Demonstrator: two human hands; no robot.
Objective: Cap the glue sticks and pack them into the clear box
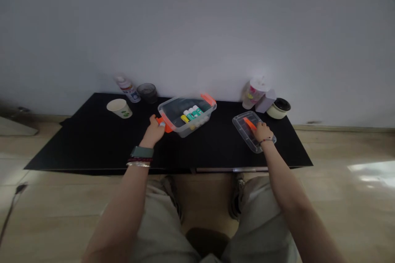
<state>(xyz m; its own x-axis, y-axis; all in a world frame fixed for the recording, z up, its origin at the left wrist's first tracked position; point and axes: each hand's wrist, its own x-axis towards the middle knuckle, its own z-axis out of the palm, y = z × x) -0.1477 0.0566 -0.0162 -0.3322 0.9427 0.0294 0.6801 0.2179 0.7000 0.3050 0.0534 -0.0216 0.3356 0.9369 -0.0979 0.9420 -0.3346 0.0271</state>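
My left hand [156,130] grips the orange handle [165,126] at the left end of a clear plastic box [173,111]. Inside the box lie several sticks with white caps and green or yellow bodies [191,114], possibly glue sticks. My right hand [262,131] rests on a clear plastic lid [242,127] lying flat on the table, its fingers beside the lid's orange latch [249,123]. The box and lid stand apart, with the box's far orange handle [208,99] free.
The black table [92,148] holds a paper cup [119,108], a spray bottle [128,89], a dark jar [147,93], a lidded plastic cup [256,92], a small pale box [265,100] and a cream bowl [278,108]. A white wall stands behind it.
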